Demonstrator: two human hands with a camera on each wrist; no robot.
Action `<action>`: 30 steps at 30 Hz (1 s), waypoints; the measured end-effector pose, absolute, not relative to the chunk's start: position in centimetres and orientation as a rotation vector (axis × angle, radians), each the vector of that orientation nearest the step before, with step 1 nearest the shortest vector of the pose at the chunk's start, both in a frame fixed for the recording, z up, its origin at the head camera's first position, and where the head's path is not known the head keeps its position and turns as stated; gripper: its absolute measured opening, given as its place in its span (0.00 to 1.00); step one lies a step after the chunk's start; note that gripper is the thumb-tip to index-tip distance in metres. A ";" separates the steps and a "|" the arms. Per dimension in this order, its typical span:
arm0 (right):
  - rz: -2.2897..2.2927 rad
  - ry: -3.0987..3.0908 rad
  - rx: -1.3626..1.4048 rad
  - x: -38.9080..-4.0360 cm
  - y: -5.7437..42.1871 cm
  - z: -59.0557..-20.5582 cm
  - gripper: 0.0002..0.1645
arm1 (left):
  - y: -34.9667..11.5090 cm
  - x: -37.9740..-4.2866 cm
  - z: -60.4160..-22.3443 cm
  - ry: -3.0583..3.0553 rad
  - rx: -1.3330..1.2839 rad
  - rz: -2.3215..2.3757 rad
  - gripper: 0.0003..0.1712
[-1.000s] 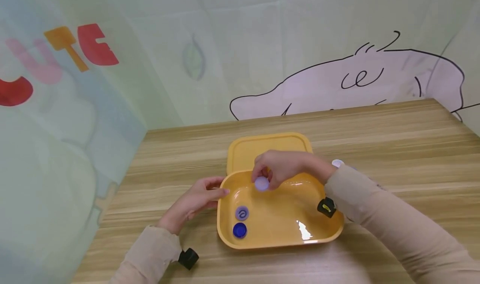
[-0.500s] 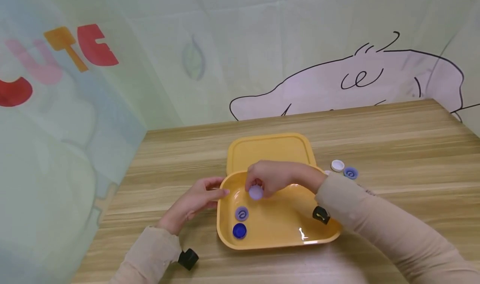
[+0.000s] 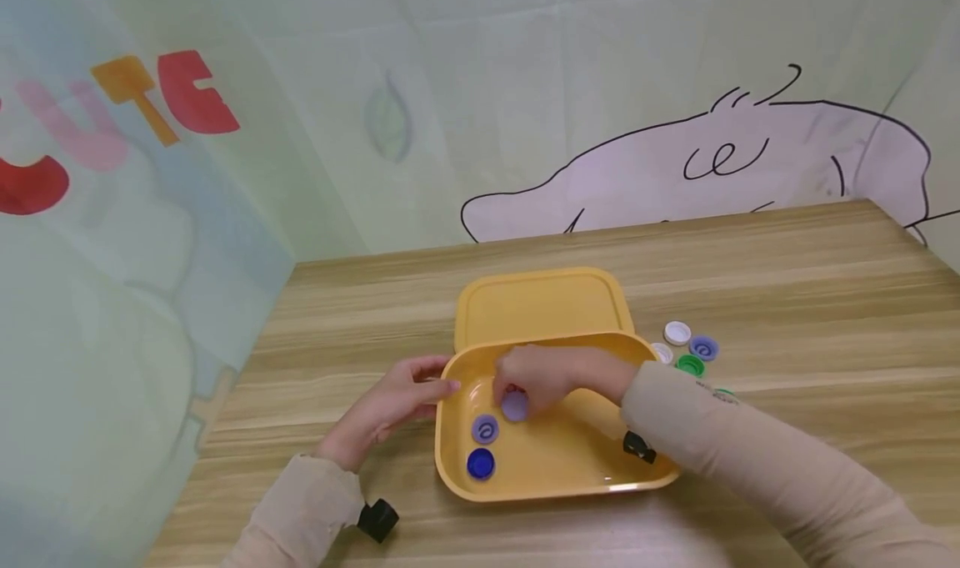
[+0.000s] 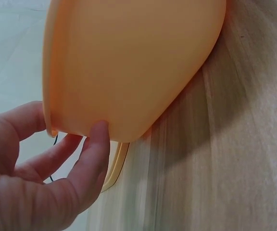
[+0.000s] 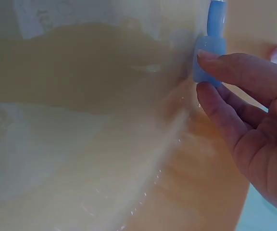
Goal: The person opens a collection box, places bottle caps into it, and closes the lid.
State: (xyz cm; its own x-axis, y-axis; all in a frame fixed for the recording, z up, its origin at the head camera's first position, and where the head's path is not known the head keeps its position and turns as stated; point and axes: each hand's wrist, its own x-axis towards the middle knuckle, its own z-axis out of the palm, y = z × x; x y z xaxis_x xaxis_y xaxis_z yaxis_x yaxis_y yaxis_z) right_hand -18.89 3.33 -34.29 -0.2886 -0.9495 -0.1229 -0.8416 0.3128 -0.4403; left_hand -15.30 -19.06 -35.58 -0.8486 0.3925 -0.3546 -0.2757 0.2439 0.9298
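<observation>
My right hand (image 3: 542,373) pinches a pale purple bottle cap (image 3: 515,407) low inside a yellow rectangular box (image 3: 562,468). In the right wrist view the held cap (image 5: 208,60) looks bluish, close beside another cap (image 5: 216,18). Toward the box's left side lie a purple cap (image 3: 485,429) with a swirl and a dark blue cap (image 3: 481,464). My left hand (image 3: 393,401) grips the box at its left back corner, thumb over the rim. From the left wrist view, its fingers (image 4: 97,139) touch the outer wall.
Behind the box lies a flat yellow lid (image 3: 540,308), partly covered by it. To the right, white caps (image 3: 677,333), a purple cap (image 3: 703,349) and green caps (image 3: 690,365) lie on the wooden table (image 3: 817,301). A printed cloth (image 3: 420,134) hangs behind.
My right hand has come down and nearer in the box with the pale purple cap. More caps on the table now show past the right sleeve. The left hand stays at the rim.
</observation>
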 end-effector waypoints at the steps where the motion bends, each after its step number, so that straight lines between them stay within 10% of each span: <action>1: -0.420 2.228 -1.613 -18.9 3.3 -34.4 0.06 | -19.1 -15.3 -35.6 1.991 0.109 1.652 0.29; 30: -0.453 2.369 -1.649 -18.5 0.9 -35.6 0.08 | -18.8 -15.4 -35.5 2.025 0.083 1.630 0.29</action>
State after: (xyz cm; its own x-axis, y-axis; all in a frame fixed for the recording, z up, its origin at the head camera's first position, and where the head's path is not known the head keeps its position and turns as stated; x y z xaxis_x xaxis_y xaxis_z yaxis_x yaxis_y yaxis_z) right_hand -18.51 0.91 -35.63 -0.3467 -0.9380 -0.0041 -0.8702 0.3233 -0.3717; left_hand -15.39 -18.79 -35.52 -0.8557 0.3687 -0.3631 -0.2759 0.2685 0.9229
